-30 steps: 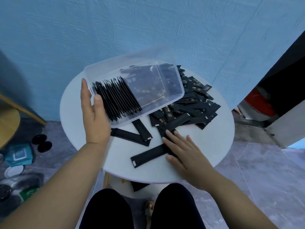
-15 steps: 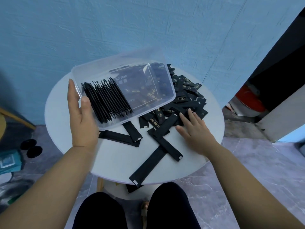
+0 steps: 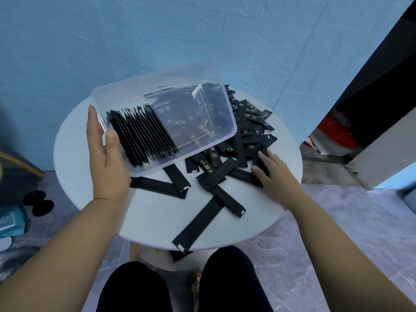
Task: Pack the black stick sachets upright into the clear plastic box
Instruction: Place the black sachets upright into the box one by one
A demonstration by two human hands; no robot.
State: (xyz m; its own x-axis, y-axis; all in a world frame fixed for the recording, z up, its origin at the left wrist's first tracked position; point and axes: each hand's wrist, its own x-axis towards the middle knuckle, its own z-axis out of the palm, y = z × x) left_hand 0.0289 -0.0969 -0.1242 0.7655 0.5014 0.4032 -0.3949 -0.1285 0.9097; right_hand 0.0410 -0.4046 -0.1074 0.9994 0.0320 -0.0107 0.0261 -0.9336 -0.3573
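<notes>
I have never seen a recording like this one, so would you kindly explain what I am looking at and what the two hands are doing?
There is no machine here. These are a person's two bare hands, filmed by one wide-angle camera worn on the head and looking forward and down.

On the white round table lies a loose pile of black stick sachets, with a few scattered nearer the person.

The left hand holds the clear plastic box by one end, thumb over the rim, so that the box tilts toward the camera. Inside stands a row of sachets already packed on edge, and the rest of the box is not yet filled.

The right hand rests with spread fingers on the loose sachets at the pile's edge, gripping nothing that I can see.
</notes>
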